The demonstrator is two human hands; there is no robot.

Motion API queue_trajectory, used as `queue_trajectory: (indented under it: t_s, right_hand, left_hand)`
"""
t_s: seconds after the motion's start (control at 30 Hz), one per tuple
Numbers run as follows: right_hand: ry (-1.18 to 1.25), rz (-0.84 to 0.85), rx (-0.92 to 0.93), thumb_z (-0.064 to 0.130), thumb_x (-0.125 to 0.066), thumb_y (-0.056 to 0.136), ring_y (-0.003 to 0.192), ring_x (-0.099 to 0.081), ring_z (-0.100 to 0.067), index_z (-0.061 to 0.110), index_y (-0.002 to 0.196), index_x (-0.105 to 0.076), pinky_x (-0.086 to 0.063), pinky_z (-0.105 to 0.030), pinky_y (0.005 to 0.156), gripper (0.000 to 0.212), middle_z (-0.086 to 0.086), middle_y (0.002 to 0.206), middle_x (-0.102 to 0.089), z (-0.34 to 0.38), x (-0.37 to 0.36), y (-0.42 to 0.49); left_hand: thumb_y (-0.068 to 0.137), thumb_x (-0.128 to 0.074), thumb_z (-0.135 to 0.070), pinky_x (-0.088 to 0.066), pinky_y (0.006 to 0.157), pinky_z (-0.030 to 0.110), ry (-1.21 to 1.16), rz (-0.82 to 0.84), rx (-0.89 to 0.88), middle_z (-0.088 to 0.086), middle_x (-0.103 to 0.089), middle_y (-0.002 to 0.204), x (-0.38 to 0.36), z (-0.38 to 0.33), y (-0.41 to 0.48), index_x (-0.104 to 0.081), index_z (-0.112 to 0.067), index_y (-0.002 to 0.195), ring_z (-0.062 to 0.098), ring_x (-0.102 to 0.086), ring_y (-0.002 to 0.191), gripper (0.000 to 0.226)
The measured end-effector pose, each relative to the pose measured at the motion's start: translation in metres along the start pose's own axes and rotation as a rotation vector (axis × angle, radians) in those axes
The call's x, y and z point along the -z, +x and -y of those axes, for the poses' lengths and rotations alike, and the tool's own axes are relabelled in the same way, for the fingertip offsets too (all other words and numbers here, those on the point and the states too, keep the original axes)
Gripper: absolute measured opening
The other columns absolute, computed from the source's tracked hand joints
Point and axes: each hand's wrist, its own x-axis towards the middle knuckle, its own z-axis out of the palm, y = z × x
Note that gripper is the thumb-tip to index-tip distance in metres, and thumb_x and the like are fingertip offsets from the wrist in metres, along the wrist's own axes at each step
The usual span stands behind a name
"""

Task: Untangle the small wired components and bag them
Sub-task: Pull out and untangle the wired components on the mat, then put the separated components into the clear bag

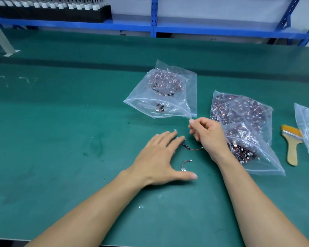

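On the green tabletop (61, 139), a wired component (193, 148) lies between the hands. Its long axis runs left-right, black end left, white plug right. A second component (184, 165) curls near the left thumb.

The left hand (157, 155) lies flat, grip wide open, fingertips at the black end. The right hand (208, 135) is curled, thumb meeting forefinger; whether its grip holds anything cannot be told.

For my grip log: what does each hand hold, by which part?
The left hand holds nothing; its straight fingers spread over the green mat. On the right hand, fingers pinch, but what, if anything, cannot be told.
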Motion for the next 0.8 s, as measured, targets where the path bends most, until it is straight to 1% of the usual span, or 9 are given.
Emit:
queue_trajectory:
  t_s: [0.1,0.2,0.27,0.33,0.4,0.5,0.57,0.67,0.8]
  right_hand:
    - [0.004,0.007,0.011,0.012,-0.062,0.098,0.044,-0.041,-0.008,0.005,0.072,-0.064,-0.035,-0.017,0.046,0.027,0.0,0.058,-0.059,0.001,0.0,0.0]
    - [-0.003,0.005,0.012,0.014,-0.063,0.098,0.044,-0.042,-0.009,0.006,0.072,-0.065,-0.035,-0.018,0.047,0.027,0.001,0.057,-0.06,-0.001,0.002,0.001]
    - [0.002,0.014,0.008,0.015,-0.063,0.098,0.045,-0.042,-0.009,0.007,0.071,-0.065,-0.036,-0.018,0.047,0.028,0.002,0.056,-0.06,-0.002,0.003,0.001]
    - [-0.001,0.021,0.008,0.016,-0.064,0.098,0.045,-0.041,-0.01,0.008,0.071,-0.065,-0.035,-0.019,0.048,0.028,0.003,0.056,-0.059,-0.003,0.003,0.001]
    - [-0.013,0.025,0.013,0.018,-0.064,0.098,0.045,-0.041,-0.01,0.01,0.071,-0.065,-0.036,-0.02,0.048,0.028,0.005,0.055,-0.059,-0.004,0.003,0.0]
    - [-0.085,0.03,0.04,0.021,-0.065,0.097,0.047,-0.044,-0.007,0.015,0.069,-0.065,-0.038,-0.021,0.052,0.028,0.008,0.055,-0.06,-0.007,0.004,-0.001]
    - [-0.155,0.036,0.054,0.023,-0.066,0.096,0.049,-0.046,-0.004,0.019,0.068,-0.065,-0.038,-0.021,0.055,0.028,0.01,0.055,-0.06,-0.009,0.003,-0.002]
    - [-0.246,0.041,0.089,0.026,-0.068,0.094,0.051,-0.046,-0.003,0.019,0.067,-0.065,-0.038,-0.02,0.055,0.028,0.005,0.058,-0.062,-0.011,0.001,-0.005]
    - [-0.354,0.05,0.15,0.029,-0.068,0.093,0.052,-0.047,-0.001,0.021,0.066,-0.065,-0.038,-0.018,0.055,0.029,0.009,0.058,-0.062,-0.008,-0.002,-0.008]
  left_hand:
    - [0.074,-0.05,-0.086,-0.013,0.124,0.04,0.052,-0.038,-0.086,-0.004,-0.025,0.161,-0.011,-0.015,0.014,-0.035,-0.036,0.152,0.015,-0.015,0.149,0.094]
    - [0.084,-0.068,-0.06,-0.033,0.11,0.039,-0.052,-0.132,-0.107,-0.006,-0.051,0.135,-0.007,-0.009,0.02,-0.064,-0.03,0.125,0.015,-0.039,0.127,0.051]
    - [0.087,-0.073,-0.044,-0.04,0.099,0.039,-0.123,-0.192,-0.116,-0.009,-0.058,0.115,-0.002,-0.001,0.018,-0.071,-0.025,0.105,0.015,-0.047,0.109,0.026]
    - [0.085,-0.078,-0.033,-0.044,0.092,0.038,-0.199,-0.244,-0.129,-0.011,-0.06,0.106,0.001,0.006,0.015,-0.072,-0.024,0.096,0.015,-0.05,0.099,0.016]
    - [0.081,-0.082,-0.034,-0.044,0.094,0.031,-0.287,-0.284,-0.143,-0.014,-0.059,0.11,0.005,0.012,0.012,-0.07,-0.026,0.104,0.014,-0.053,0.102,0.027]
    - [0.072,-0.082,-0.054,-0.036,0.102,0.019,-0.327,-0.316,-0.146,-0.016,-0.054,0.124,0.015,0.027,0.009,-0.065,-0.03,0.12,0.008,-0.05,0.117,0.057]
    - [0.065,-0.075,-0.07,-0.037,0.102,0.021,-0.251,-0.29,-0.094,-0.018,-0.05,0.125,0.021,0.038,0.006,-0.06,-0.034,0.127,0.004,-0.046,0.116,0.073]
    - [0.059,-0.062,-0.088,-0.04,0.095,0.027,-0.062,-0.167,-0.012,-0.019,-0.045,0.123,0.023,0.04,0.006,-0.052,-0.043,0.134,0.004,-0.044,0.113,0.088]
    - [0.06,-0.051,-0.095,-0.039,0.076,0.027,0.146,-0.093,-0.081,-0.016,-0.044,0.118,0.017,0.025,0.016,-0.049,-0.047,0.131,0.008,-0.051,0.099,0.086]
